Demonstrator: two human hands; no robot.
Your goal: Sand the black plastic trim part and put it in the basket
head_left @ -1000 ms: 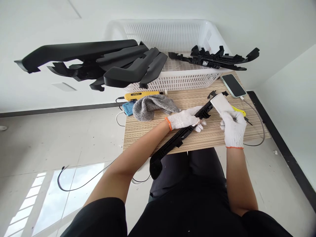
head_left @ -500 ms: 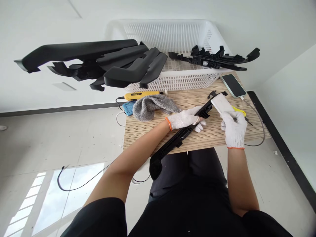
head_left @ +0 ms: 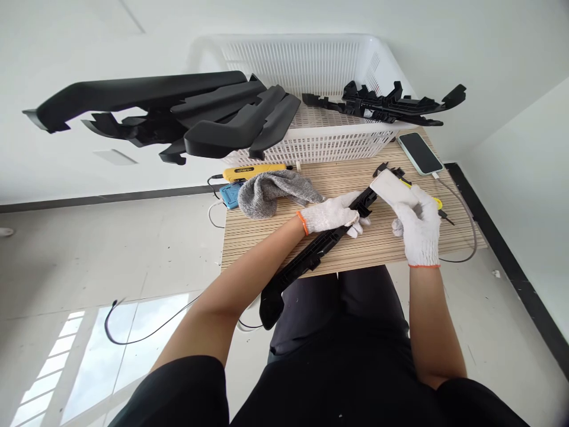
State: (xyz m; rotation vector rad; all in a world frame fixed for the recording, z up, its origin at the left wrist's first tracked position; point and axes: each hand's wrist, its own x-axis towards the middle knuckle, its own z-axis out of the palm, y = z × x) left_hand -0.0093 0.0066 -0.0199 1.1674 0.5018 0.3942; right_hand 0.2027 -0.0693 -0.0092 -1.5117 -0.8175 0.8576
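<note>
A long black plastic trim piece lies slantwise over the tabletop, its lower end hanging past the front edge above my lap. My left hand, in a white knit glove, is closed around its upper middle. In my gloved right hand is a flat white rectangular block, held by its lower end. The block's far end overlaps the upper part of the trim piece, and I cannot tell whether they touch. Beneath the right hand, a yellow-handled tool is partly covered.
A white slotted basket stands at the back, with black trim parts across its left and more black parts on its right. A grey cloth, yellow tool, blue device and cabled phone lie on the table.
My right hand has moved the white block left, over the trim piece's upper end. The trim piece's lower end has swung slightly left. My left hand keeps its hold.
</note>
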